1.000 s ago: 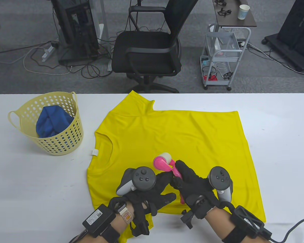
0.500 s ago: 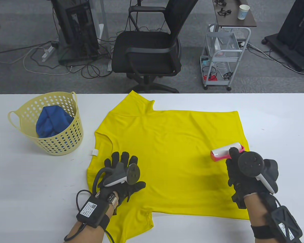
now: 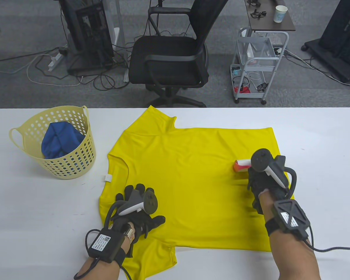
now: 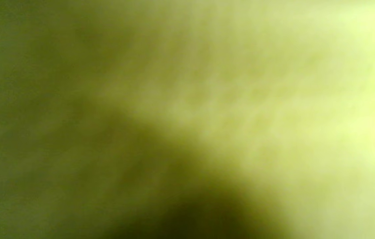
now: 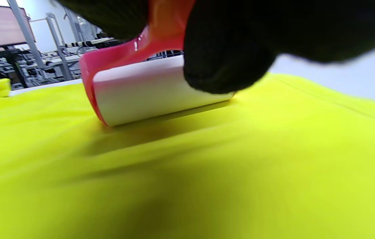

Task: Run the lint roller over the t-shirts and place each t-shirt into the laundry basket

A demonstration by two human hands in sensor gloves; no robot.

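Table view | step: lint-rolling | yellow t-shirt (image 3: 192, 180) lay flat on white surface (image 3: 40, 210) | right hand (image 3: 268, 180) gripped pink lint roller (image 3: 241, 165), roll on fabric near right hem | left hand (image 3: 137, 207) flat, fingers straight, pinning shirt | next, likely: more passes, then shirt into laundry basket (image 3: 75, 172) beside blue garment (image 3: 59, 140)

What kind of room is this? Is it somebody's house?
Probably not a house. It looks like an office or lab: a black office chair on grey carpet, a computer tower with tangled cables, and a wheeled cart behind the white table.
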